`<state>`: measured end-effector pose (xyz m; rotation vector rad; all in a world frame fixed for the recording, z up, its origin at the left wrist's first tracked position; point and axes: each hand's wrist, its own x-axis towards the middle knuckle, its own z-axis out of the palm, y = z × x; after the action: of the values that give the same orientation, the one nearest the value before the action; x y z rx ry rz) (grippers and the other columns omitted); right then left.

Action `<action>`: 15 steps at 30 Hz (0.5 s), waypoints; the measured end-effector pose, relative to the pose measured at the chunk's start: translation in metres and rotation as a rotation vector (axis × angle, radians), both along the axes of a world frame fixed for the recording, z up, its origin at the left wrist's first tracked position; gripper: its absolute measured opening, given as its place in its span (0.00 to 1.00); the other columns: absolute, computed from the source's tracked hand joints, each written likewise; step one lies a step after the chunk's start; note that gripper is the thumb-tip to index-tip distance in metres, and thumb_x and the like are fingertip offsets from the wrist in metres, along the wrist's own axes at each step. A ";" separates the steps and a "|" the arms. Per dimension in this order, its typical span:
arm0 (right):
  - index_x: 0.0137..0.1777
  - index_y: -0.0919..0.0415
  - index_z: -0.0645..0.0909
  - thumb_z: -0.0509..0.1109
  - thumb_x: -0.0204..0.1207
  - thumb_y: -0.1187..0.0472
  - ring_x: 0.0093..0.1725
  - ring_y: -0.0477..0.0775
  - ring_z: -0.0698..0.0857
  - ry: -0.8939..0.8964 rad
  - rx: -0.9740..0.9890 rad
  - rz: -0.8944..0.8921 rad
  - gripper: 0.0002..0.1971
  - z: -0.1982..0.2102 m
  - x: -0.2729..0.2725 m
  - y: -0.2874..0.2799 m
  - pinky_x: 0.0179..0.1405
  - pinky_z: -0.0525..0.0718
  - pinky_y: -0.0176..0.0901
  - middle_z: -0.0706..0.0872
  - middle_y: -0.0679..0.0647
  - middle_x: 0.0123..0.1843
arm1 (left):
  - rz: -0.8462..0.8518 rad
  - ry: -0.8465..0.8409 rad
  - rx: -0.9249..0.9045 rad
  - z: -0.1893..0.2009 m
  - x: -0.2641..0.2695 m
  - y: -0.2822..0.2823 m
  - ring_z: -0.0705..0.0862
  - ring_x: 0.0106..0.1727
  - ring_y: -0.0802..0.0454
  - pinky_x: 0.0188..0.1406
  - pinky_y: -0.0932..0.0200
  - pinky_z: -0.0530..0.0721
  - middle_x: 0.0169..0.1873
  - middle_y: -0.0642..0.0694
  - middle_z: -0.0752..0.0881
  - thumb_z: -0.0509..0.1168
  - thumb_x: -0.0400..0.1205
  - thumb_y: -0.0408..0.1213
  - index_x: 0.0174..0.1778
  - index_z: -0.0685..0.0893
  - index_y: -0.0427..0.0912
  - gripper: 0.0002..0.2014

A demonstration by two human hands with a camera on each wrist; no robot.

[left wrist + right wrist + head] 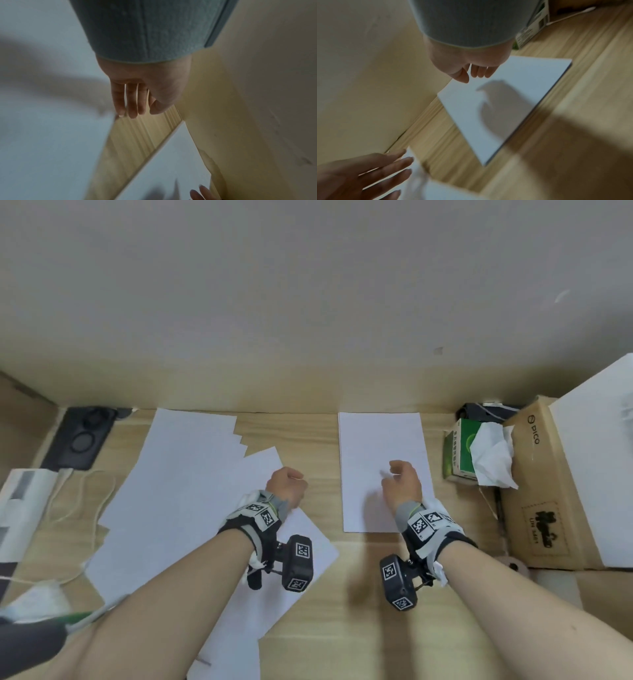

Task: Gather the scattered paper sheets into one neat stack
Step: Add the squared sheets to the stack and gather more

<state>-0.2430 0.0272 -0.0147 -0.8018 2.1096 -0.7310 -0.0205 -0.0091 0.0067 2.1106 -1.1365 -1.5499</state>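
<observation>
Several loose white sheets (pixel 191 474) lie fanned and overlapping on the left half of the wooden desk (pixel 308 426). A squared-up paper stack (pixel 380 446) lies at the right, against the wall. My left hand (pixel 287 484) is over the right edge of the loose sheets. Its fingers (pixel 132 106) are straight, with the tips at a sheet's edge (pixel 109 135), and they hold nothing. My right hand (pixel 402 481) hovers above the stack (pixel 505 101) with relaxed, empty fingers (pixel 477 73) and casts a shadow on it. In the right wrist view my left hand (pixel 368 175) shows with its fingers spread.
A green tissue box (pixel 462 450) and a cardboard box (pixel 548 491) carrying a white box (pixel 599 457) stand at the right. A black device (pixel 82 440) and a white cable (pixel 85 501) are at the left. The wall (pixel 308 302) closes the back.
</observation>
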 end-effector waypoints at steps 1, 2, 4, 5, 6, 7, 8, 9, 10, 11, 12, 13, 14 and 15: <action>0.67 0.57 0.78 0.62 0.79 0.69 0.58 0.55 0.83 -0.026 -0.008 0.016 0.18 -0.001 0.015 0.004 0.58 0.79 0.44 0.84 0.54 0.65 | 0.022 0.032 0.013 0.001 0.018 0.005 0.81 0.25 0.48 0.22 0.63 0.79 0.34 0.38 0.85 0.64 0.76 0.26 0.50 0.83 0.39 0.09; 0.64 0.56 0.80 0.64 0.79 0.66 0.55 0.55 0.84 -0.030 -0.013 0.037 0.15 -0.002 0.030 0.008 0.57 0.81 0.46 0.86 0.54 0.62 | 0.041 0.043 0.034 0.001 0.037 0.011 0.80 0.22 0.49 0.18 0.66 0.76 0.32 0.38 0.84 0.64 0.77 0.25 0.46 0.82 0.39 0.07; 0.59 0.55 0.82 0.68 0.79 0.60 0.55 0.57 0.86 -0.039 -0.008 0.104 0.10 -0.010 0.065 0.016 0.60 0.83 0.54 0.89 0.54 0.57 | 0.085 0.037 0.068 0.000 0.075 0.029 0.80 0.17 0.52 0.15 0.68 0.75 0.29 0.39 0.82 0.62 0.79 0.24 0.42 0.81 0.39 0.07; 0.56 0.53 0.83 0.70 0.78 0.57 0.55 0.58 0.87 -0.059 0.013 0.168 0.08 -0.016 0.089 0.021 0.62 0.83 0.56 0.89 0.53 0.55 | 0.098 0.004 0.069 -0.004 0.100 0.042 0.83 0.20 0.51 0.18 0.67 0.77 0.29 0.39 0.83 0.62 0.79 0.25 0.43 0.83 0.39 0.06; 0.54 0.51 0.84 0.70 0.77 0.57 0.56 0.57 0.88 -0.066 0.045 0.234 0.07 -0.022 0.109 0.026 0.62 0.84 0.57 0.90 0.52 0.54 | 0.098 -0.064 0.064 -0.007 0.120 0.055 0.85 0.26 0.48 0.23 0.62 0.81 0.31 0.40 0.85 0.61 0.79 0.27 0.44 0.84 0.40 0.07; 0.52 0.50 0.84 0.70 0.76 0.58 0.56 0.56 0.88 -0.066 0.066 0.295 0.07 -0.027 0.124 0.030 0.63 0.84 0.56 0.90 0.51 0.54 | 0.094 -0.146 0.058 -0.010 0.136 0.067 0.88 0.32 0.44 0.31 0.57 0.85 0.34 0.40 0.88 0.60 0.78 0.30 0.45 0.86 0.41 0.09; 0.53 0.50 0.83 0.68 0.74 0.60 0.56 0.56 0.88 -0.042 0.091 0.357 0.09 -0.030 0.138 0.033 0.63 0.84 0.54 0.90 0.51 0.55 | 0.107 -0.213 0.059 -0.013 0.152 0.078 0.89 0.38 0.42 0.37 0.54 0.88 0.38 0.40 0.90 0.59 0.78 0.31 0.46 0.87 0.41 0.10; 0.55 0.52 0.83 0.68 0.73 0.62 0.57 0.57 0.87 -0.004 0.115 0.428 0.12 -0.032 0.148 0.034 0.62 0.84 0.53 0.89 0.53 0.57 | 0.120 -0.255 0.058 -0.016 0.165 0.087 0.90 0.42 0.41 0.43 0.52 0.89 0.41 0.40 0.91 0.59 0.77 0.32 0.46 0.88 0.41 0.11; 0.58 0.56 0.83 0.69 0.72 0.62 0.58 0.60 0.86 0.078 0.146 0.501 0.14 -0.032 0.158 0.034 0.61 0.84 0.52 0.87 0.55 0.58 | 0.129 -0.280 0.066 -0.019 0.178 0.094 0.90 0.46 0.40 0.47 0.50 0.90 0.44 0.39 0.91 0.60 0.77 0.31 0.47 0.88 0.41 0.11; 0.59 0.59 0.82 0.71 0.72 0.62 0.59 0.62 0.85 0.182 0.172 0.552 0.16 -0.034 0.167 0.033 0.60 0.83 0.52 0.85 0.58 0.60 | 0.134 -0.290 0.080 -0.021 0.191 0.102 0.90 0.50 0.38 0.51 0.48 0.90 0.48 0.39 0.91 0.61 0.77 0.31 0.50 0.88 0.40 0.11; 0.60 0.61 0.82 0.72 0.71 0.62 0.60 0.64 0.83 0.277 0.194 0.554 0.17 -0.033 0.175 0.032 0.59 0.82 0.50 0.83 0.59 0.60 | 0.138 -0.274 0.107 -0.023 0.202 0.109 0.88 0.54 0.37 0.55 0.47 0.88 0.53 0.39 0.89 0.62 0.77 0.32 0.55 0.86 0.39 0.13; 0.60 0.62 0.81 0.73 0.71 0.62 0.59 0.65 0.83 0.340 0.221 0.530 0.16 -0.031 0.182 0.032 0.57 0.81 0.49 0.82 0.60 0.60 | 0.126 -0.245 0.127 -0.025 0.212 0.115 0.87 0.58 0.36 0.57 0.46 0.87 0.57 0.38 0.87 0.64 0.77 0.32 0.61 0.83 0.39 0.16; 0.58 0.62 0.81 0.73 0.72 0.63 0.58 0.65 0.83 0.369 0.268 0.496 0.15 -0.027 0.186 0.033 0.55 0.81 0.48 0.83 0.60 0.60 | 0.111 -0.214 0.143 -0.027 0.219 0.122 0.85 0.60 0.36 0.60 0.45 0.86 0.61 0.38 0.85 0.65 0.78 0.34 0.65 0.80 0.39 0.19; 0.55 0.61 0.82 0.74 0.73 0.63 0.55 0.63 0.85 0.363 0.311 0.491 0.11 -0.022 0.187 0.036 0.51 0.82 0.47 0.85 0.59 0.57 | 0.095 -0.188 0.141 -0.029 0.224 0.129 0.84 0.61 0.37 0.61 0.45 0.85 0.64 0.39 0.83 0.66 0.78 0.35 0.68 0.77 0.39 0.21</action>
<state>-0.0558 0.0635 -0.0371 -1.2782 2.1288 0.0078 0.2036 0.1195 -0.0225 2.4091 -0.9923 -1.4531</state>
